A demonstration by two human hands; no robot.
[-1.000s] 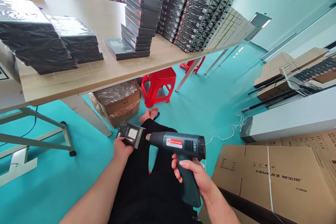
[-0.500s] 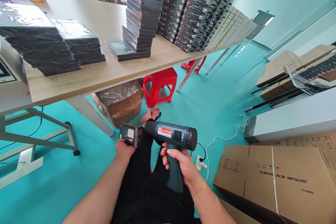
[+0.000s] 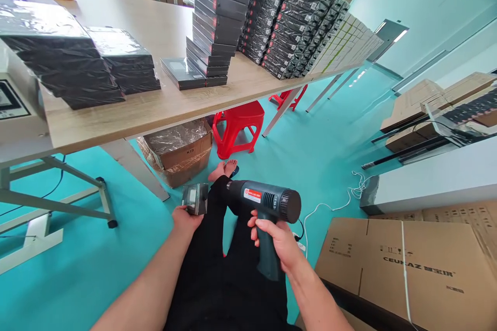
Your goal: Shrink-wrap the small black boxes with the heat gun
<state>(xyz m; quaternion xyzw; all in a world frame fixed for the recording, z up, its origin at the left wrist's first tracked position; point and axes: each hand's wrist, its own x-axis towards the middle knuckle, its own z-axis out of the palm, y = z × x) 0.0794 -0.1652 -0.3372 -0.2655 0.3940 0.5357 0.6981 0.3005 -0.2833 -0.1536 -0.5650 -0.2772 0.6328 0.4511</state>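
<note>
Well, right hand (image 3: 278,238) curls round a heat gun (image 3: 266,199) — left hand (image 3: 187,220) holds a box (image 3: 194,198).

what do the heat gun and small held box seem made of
The heat gun looks like hard plastic with a dull dark finish, going by its moulded vent slots. The small box may be card or plastic, glossy, judging by its reflections.

We see a shiny turquoise floor (image 3: 310,160), a wood-grain worktop (image 3: 135,119), a red plastic stool (image 3: 244,115) and, far off, a grey door (image 3: 388,39).
</note>
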